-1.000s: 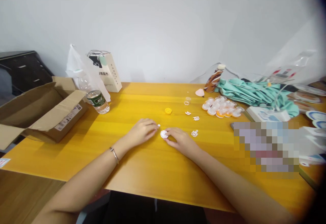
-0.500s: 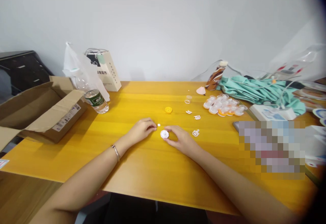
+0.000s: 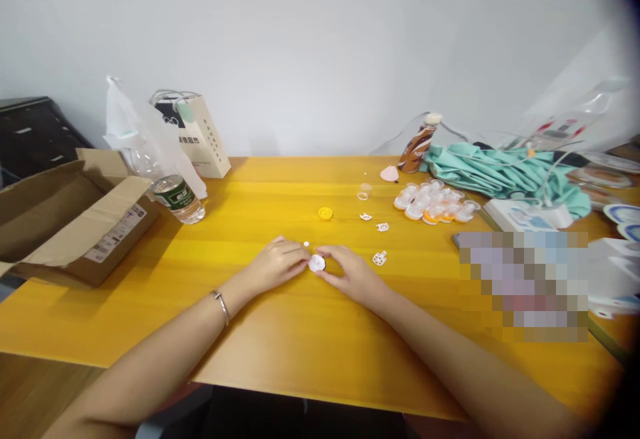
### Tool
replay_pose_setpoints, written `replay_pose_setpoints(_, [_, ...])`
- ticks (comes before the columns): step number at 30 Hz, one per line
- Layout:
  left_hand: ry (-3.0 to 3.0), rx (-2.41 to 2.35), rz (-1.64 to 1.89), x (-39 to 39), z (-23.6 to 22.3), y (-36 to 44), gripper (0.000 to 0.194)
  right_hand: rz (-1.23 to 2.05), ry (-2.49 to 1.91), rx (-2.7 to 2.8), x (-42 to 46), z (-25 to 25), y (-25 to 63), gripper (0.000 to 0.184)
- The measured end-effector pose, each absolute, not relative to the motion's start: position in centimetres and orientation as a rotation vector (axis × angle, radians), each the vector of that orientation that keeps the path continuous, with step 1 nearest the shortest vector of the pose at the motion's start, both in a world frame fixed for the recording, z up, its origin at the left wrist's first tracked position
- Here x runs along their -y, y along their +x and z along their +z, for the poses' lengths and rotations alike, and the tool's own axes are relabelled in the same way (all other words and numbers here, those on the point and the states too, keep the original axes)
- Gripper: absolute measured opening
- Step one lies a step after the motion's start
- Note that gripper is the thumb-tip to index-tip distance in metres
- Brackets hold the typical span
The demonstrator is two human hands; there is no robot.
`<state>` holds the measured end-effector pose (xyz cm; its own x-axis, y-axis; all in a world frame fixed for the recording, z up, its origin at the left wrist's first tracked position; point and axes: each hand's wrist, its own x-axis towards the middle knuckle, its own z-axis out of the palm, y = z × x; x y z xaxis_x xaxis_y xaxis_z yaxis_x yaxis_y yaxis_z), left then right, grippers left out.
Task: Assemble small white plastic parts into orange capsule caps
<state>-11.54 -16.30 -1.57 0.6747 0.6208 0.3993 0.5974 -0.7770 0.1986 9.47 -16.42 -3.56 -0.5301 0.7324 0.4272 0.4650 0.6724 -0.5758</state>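
Observation:
A white round plastic disc (image 3: 317, 264) is tilted between the thumb and fingers of my right hand (image 3: 353, 276), just above or on the table. My left hand (image 3: 283, 264) has its fingertips pinched together at the disc's left edge; what they hold, if anything, is too small to make out. Just beyond my left fingertips lies a small white round piece (image 3: 307, 244). Farther back is a yellow round part (image 3: 325, 213). To the right of my right hand lies a white flat cut-out piece (image 3: 379, 258), with two similar pieces behind it.
A clear ring-like cup (image 3: 364, 192) and a pink cone (image 3: 389, 173) stand farther back. Clear-and-orange round containers (image 3: 433, 202) cluster at right, near a brown bottle (image 3: 420, 144) and green cloth (image 3: 500, 172). At left are a water bottle (image 3: 177, 198) and an open cardboard box (image 3: 75, 219).
My left hand has moved right and its fingertips now meet the white disc's edge. The disc has tilted in my right hand. The whole view has shifted slightly.

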Motion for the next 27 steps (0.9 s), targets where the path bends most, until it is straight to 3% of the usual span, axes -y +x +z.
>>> replay_pose_setpoints(27, [2.729, -0.962, 0.707, 16.54, -1.04, -11.61, 0.018, 0.567, -0.917, 2.225, 16.41, -3.48, 9.56, 0.028])
